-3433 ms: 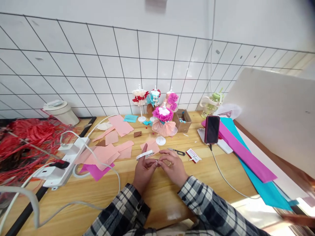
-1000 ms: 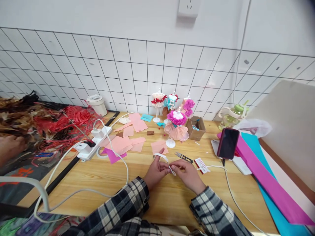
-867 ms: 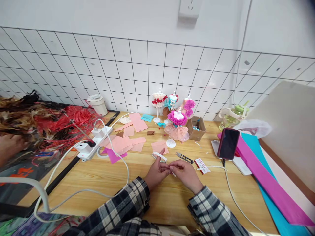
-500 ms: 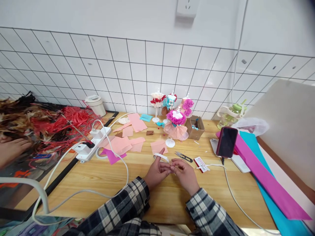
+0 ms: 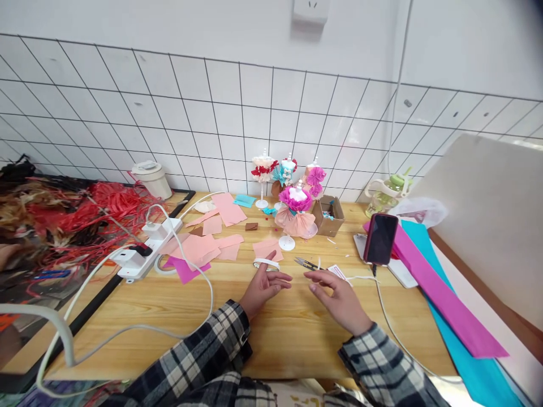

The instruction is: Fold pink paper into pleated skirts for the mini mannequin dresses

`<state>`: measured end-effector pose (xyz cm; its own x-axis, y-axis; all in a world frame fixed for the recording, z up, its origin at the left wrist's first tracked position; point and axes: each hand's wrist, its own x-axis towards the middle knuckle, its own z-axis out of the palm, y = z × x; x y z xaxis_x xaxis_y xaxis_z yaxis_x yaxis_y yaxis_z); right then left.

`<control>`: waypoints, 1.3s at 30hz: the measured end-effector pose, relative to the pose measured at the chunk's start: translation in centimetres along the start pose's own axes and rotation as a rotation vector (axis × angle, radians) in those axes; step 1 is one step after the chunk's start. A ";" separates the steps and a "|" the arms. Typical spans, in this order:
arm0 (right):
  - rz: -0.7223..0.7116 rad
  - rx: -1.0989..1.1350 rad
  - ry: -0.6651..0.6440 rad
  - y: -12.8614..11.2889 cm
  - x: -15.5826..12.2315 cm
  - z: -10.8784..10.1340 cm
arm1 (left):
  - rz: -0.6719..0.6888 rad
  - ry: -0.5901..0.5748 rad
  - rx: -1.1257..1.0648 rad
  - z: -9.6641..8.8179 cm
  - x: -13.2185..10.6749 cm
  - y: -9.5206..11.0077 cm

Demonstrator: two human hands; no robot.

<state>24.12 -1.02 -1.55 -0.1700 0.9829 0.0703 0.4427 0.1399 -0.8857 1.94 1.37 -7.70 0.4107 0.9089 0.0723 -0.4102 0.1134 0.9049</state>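
A roll of white tape hangs around a raised finger of my left hand; the other fingers stretch to the right. My right hand is apart from the left, with its fingers open and spread over the tabletop. A small white strip shows just above its fingers; whether it touches them I cannot tell. Thread snips lie just beyond that hand, beside a partly covered red-and-white card. Ahead stands a small dress form in a magenta and peach paper dress.
More dress forms and a cardboard box stand behind. Peach paper pieces, a power strip and its cable lie left. A phone, lidded bottle and paper sheets are right. Another person's hand is far left.
My hands have parted from their fingertip contact. The right hand has moved right and opened, now partly covering the card. The tape stays on my left finger. The view has shifted slightly.
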 end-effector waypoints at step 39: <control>0.102 -0.894 -0.192 6.2 5.6 -9.7 | 0.152 0.377 0.525 -0.5 -0.1 -0.9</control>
<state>34.46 6.53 -2.16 -0.2008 0.9701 -0.1364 0.9659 0.1728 -0.1929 1.86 1.39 -8.73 0.0273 0.9884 0.1496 0.0497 -0.1508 0.9873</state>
